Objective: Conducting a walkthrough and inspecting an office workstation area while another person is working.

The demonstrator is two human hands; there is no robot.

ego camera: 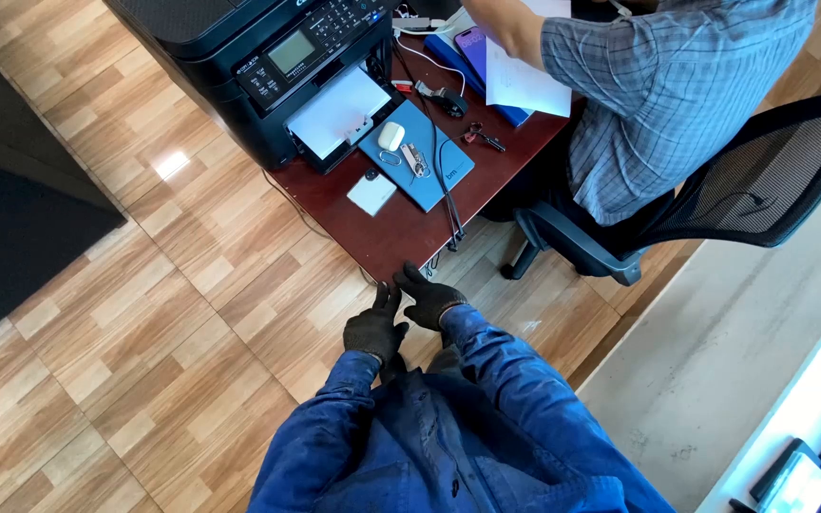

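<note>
My left hand (pixel 374 327) and my right hand (pixel 428 297) both wear black gloves and hang close together in front of my blue jacket. Neither holds anything; the fingers are loosely spread. They hover just short of the near corner of a dark red desk (pixel 401 233). On the desk lie a blue folder (pixel 429 166) with a white earbud case (pixel 391 135) and keys on it, and a small white pad (pixel 372 194). A black cable (pixel 446 195) runs over the folder and off the desk edge.
A black printer (pixel 268 57) with white paper in its tray stands at the desk's left. A person in a checked grey shirt (pixel 662 85) sits on a black mesh chair (pixel 762 180), handling papers. The floor is wood parquet; a dark cabinet (pixel 11 209) stands at left.
</note>
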